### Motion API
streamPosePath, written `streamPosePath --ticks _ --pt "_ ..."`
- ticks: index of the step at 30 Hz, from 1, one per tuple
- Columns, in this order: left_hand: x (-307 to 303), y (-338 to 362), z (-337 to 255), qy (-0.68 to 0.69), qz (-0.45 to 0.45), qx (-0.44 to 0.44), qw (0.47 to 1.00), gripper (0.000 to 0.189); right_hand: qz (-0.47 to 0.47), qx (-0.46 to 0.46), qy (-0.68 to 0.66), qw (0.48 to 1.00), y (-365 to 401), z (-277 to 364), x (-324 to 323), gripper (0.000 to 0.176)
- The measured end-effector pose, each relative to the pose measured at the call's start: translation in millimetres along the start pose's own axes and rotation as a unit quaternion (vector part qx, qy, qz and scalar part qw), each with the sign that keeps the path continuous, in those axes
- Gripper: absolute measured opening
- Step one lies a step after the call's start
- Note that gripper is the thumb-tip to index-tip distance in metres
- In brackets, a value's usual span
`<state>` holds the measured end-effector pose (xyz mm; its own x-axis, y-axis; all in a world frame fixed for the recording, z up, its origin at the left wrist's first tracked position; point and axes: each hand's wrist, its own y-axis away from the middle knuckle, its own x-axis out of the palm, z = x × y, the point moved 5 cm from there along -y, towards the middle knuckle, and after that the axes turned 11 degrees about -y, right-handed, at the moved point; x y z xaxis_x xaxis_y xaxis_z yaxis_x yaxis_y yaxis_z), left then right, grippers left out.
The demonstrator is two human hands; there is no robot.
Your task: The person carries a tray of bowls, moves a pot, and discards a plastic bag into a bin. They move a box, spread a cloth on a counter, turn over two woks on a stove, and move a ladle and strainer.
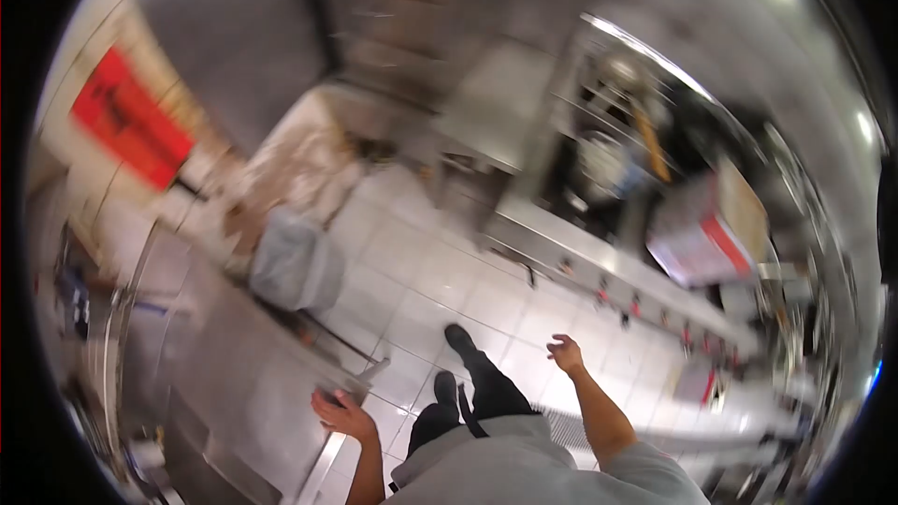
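Observation:
My left hand is held over the corner of a stainless steel table, its fingers apart and nothing visible in them. A dark patch shows on the metal just by the fingertips. Out to the right, my right hand hangs in the air above the tiled floor. Its fingers are loosely bent and apart, with no object between them. The front of a steel stove with red-marked knobs is the nearest thing beyond that hand.
A grey lined bin stands at the table's far end. On the stove sit a cardboard box and a wok-like pan. A floor grate runs along the right. A red sign hangs on the left wall.

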<state>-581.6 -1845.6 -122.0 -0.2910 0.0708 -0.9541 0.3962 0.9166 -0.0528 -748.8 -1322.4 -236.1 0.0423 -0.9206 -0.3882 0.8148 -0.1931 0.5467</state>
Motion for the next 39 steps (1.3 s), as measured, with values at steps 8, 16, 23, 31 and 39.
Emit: streamPosePath --ticks 8,16,23,31,39 --pt "-60 32 -125 0.243 -0.003 0.364 0.899 0.047 -0.167 0.289 -0.061 0.941 222 -332 -64 0.036" --pt "-17 209 -249 0.281 0.393 0.53 0.697 0.028 -0.229 0.366 -0.331 0.839 397 -383 -57 0.041" --pt "-61 464 -237 0.039 0.241 0.857 0.454 0.071 -0.317 0.255 -0.394 0.824 486 -409 -68 0.039" --pt "30 586 -197 -0.044 0.391 0.865 0.313 0.069 -0.45 0.297 -0.453 0.71 567 -566 -74 0.04" --pt "222 425 -208 -0.37 0.318 0.756 0.437 0.059 -0.554 0.332 -0.406 0.646 578 -721 24 0.036"
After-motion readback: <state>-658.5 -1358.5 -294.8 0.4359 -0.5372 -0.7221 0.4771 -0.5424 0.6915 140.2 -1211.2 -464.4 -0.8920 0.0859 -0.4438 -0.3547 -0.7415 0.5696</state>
